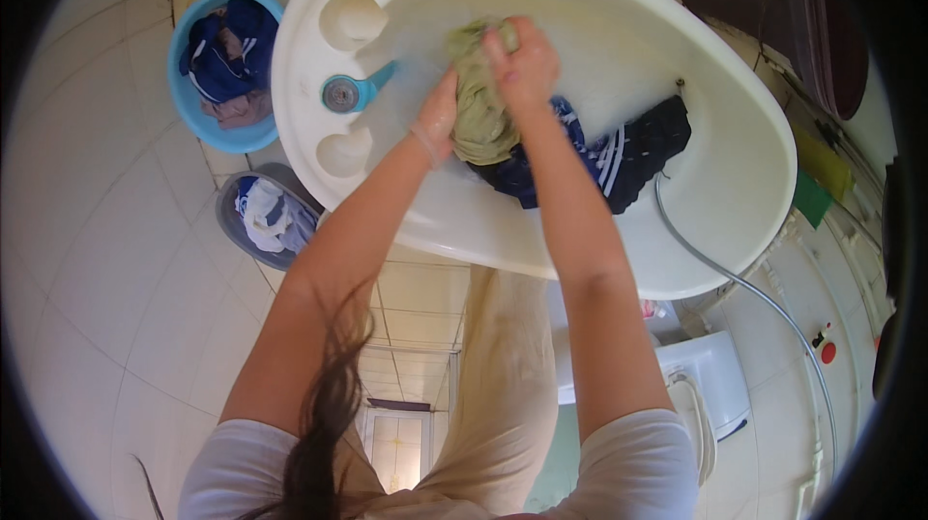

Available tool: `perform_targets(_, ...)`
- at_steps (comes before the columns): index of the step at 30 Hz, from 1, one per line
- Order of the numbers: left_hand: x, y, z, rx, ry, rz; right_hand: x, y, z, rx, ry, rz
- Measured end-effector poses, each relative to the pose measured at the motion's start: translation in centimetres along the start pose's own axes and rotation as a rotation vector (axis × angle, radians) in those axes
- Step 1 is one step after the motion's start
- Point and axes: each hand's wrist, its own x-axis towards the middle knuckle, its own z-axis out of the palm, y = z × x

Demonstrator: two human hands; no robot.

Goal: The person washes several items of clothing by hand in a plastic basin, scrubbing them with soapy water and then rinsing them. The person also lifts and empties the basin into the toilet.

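Observation:
A wet olive-green cloth garment (480,110) is bunched between my two hands over the white bathtub (464,234). My right hand (523,67) grips its upper right part and looks slightly blurred. Along its left side lies my left hand (440,114), with the fingers partly hidden behind the fabric. Dark navy and black clothing with white stripes (627,150) rests in the tub below and right of the green garment, partly behind my right forearm. Cloudy water surrounds the cloth.
Left of the tub stand a light-blue basin (177,78) with dark and pinkish clothes and a grey basin (230,230) with white and blue clothes. A blue fitting (348,94) sits on the tub's left end. A metal hose (696,252) crosses the right rim. A toilet (707,375) stands below right.

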Motion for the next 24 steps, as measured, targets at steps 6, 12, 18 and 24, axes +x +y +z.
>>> perform_targets(6,0.5,1.6,-6.4,0.558,0.285,0.239,0.8,2.2,0.0,-0.47,0.075,-0.491)
perform_targets(12,-1.0,1.6,-3.3,-0.054,0.271,-0.377,-5.0,0.9,3.1,-0.119,-0.301,-0.036)
perform_targets(18,2.1,-0.3,-6.9,-0.274,-0.412,-0.079,-12.1,-8.0,-3.3,0.46,-0.351,-0.366)
perform_targets(24,-0.8,-3.0,-1.3,-0.382,-0.172,0.071,-8.1,-2.9,-0.6,0.224,-0.115,-0.223)
